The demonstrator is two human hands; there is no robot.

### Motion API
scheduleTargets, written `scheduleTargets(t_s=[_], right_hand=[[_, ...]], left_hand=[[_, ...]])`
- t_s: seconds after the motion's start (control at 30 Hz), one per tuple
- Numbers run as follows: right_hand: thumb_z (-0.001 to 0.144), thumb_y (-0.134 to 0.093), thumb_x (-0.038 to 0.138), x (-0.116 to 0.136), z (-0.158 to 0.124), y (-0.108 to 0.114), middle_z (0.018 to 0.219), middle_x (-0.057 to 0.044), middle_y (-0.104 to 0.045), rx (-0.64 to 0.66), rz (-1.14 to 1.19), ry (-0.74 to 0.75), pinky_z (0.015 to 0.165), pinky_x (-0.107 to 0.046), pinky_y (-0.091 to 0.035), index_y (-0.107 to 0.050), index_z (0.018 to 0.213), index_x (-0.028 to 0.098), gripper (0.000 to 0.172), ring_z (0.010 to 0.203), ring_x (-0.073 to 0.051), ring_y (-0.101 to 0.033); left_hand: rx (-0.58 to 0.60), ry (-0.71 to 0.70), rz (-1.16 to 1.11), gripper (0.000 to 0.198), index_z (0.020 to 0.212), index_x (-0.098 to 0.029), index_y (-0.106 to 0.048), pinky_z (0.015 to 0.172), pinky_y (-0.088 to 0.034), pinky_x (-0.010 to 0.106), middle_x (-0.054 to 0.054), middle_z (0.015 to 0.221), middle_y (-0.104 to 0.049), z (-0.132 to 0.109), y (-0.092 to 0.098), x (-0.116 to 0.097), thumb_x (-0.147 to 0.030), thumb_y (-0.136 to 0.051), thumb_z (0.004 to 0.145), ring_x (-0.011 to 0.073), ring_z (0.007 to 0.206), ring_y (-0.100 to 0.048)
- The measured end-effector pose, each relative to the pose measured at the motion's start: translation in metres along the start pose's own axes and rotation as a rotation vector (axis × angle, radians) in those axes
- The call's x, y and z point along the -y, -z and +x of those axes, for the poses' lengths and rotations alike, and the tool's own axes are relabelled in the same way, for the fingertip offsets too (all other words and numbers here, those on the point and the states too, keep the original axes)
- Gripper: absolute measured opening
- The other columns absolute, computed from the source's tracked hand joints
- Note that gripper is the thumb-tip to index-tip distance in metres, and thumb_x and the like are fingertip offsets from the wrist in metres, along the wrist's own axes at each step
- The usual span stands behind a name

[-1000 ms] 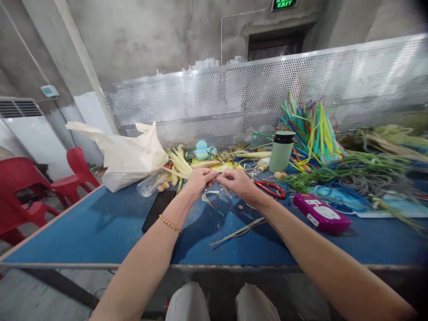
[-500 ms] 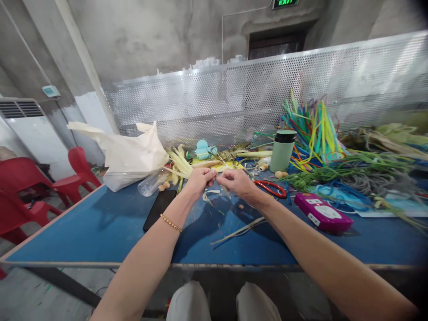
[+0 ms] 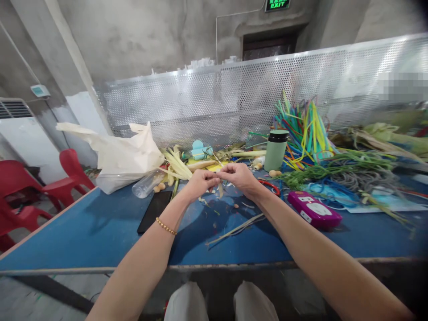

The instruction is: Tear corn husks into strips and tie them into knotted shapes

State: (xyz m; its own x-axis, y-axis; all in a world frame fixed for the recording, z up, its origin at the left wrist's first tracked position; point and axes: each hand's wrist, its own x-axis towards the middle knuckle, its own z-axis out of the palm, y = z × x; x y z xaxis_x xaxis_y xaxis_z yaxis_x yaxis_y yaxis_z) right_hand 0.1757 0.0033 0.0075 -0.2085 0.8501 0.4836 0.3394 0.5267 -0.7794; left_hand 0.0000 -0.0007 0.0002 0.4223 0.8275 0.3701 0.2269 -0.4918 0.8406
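My left hand point(image 3: 201, 182) and my right hand point(image 3: 238, 177) meet fingertip to fingertip above the middle of the blue table. Both are closed in a pinch. Between them shows a small pale strip of dried husk point(image 3: 220, 191), hanging below the fingers; much of it is hidden by the hands. Thin dry stalks point(image 3: 234, 231) lie on the table below my right hand. Red-handled pliers point(image 3: 270, 186) are partly covered by my right wrist. Pale husks point(image 3: 179, 162) lie just beyond my left hand.
A black phone point(image 3: 155, 211), a clear plastic cup point(image 3: 143, 187) and a white bag point(image 3: 129, 156) are on the left. On the right stand a green tumbler point(image 3: 276, 151), a purple device point(image 3: 314, 209), green stems point(image 3: 334, 167) and colourful strips point(image 3: 310, 129). A perforated metal panel point(image 3: 200, 102) rises behind.
My fingertips have come closer together, and my right hand has turned slightly higher over the left. The husk strip now hangs between them. The view has shifted a little to the right.
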Motion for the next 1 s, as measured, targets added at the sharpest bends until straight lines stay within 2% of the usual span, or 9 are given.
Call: scheduleTargets(t_s=[0.1,0.33,0.7,0.9,0.93,1.0], right_hand=[[0.070,-0.068,0.042,-0.002,0.000,-0.006,0.065,-0.003,-0.065,-0.051,0.078,-0.010,0.059,-0.026,-0.041,-0.067,0.069,0.015,0.028,0.060,-0.014,-0.054],[0.070,-0.062,0.034,-0.004,0.002,-0.011,0.056,0.000,-0.059,-0.096,0.013,0.027,0.053,-0.024,-0.037,-0.060,0.060,0.017,0.020,0.056,-0.012,-0.049],[0.069,-0.064,0.037,-0.001,0.000,-0.011,0.058,0.000,-0.058,-0.117,0.041,-0.007,0.055,-0.025,-0.037,-0.062,0.061,0.016,0.023,0.057,-0.012,-0.048],[0.076,-0.062,0.043,0.000,0.000,-0.006,0.062,-0.002,-0.063,-0.057,0.028,0.019,0.058,-0.026,-0.041,-0.064,0.068,0.016,0.028,0.059,-0.014,-0.054],[0.078,-0.061,0.042,0.000,0.001,-0.004,0.064,-0.003,-0.065,-0.083,-0.015,0.028,0.059,-0.027,-0.042,-0.065,0.069,0.016,0.028,0.060,-0.015,-0.055],[0.082,-0.058,0.038,-0.001,0.003,0.001,0.072,-0.006,-0.068,-0.217,-0.156,0.086,0.065,-0.030,-0.044,-0.066,0.071,0.017,0.025,0.068,-0.018,-0.059]], left_hand=[[-0.019,0.027,-0.071,0.024,0.062,-0.013,-0.062,0.053,-0.030,0.025,0.000,0.053,-0.052,0.000,-0.002,0.000,-0.030,-0.064,0.078,0.0095,0.050,-0.041],[-0.057,0.109,-0.152,0.012,0.058,-0.013,-0.062,0.051,-0.032,0.024,-0.001,0.050,-0.051,0.000,-0.007,-0.004,-0.019,-0.060,0.068,0.0085,0.047,-0.042],[-0.039,0.125,-0.176,0.014,0.053,-0.014,-0.061,0.051,-0.033,0.025,-0.001,0.048,-0.051,-0.001,-0.008,-0.005,-0.013,-0.059,0.068,0.0084,0.045,-0.044],[0.061,0.198,-0.456,0.017,0.067,-0.010,-0.068,0.056,-0.041,0.026,0.005,0.064,-0.063,-0.003,-0.004,-0.006,-0.024,-0.073,0.075,0.0105,0.053,-0.056],[0.064,0.210,-0.495,0.017,0.068,-0.009,-0.069,0.058,-0.043,0.026,0.006,0.065,-0.064,-0.003,-0.003,-0.006,-0.023,-0.074,0.074,0.0111,0.054,-0.058],[0.005,0.245,-0.575,0.013,0.069,-0.008,-0.070,0.059,-0.045,0.026,0.007,0.067,-0.067,-0.002,-0.001,-0.006,-0.019,-0.076,0.073,0.0125,0.056,-0.061]])
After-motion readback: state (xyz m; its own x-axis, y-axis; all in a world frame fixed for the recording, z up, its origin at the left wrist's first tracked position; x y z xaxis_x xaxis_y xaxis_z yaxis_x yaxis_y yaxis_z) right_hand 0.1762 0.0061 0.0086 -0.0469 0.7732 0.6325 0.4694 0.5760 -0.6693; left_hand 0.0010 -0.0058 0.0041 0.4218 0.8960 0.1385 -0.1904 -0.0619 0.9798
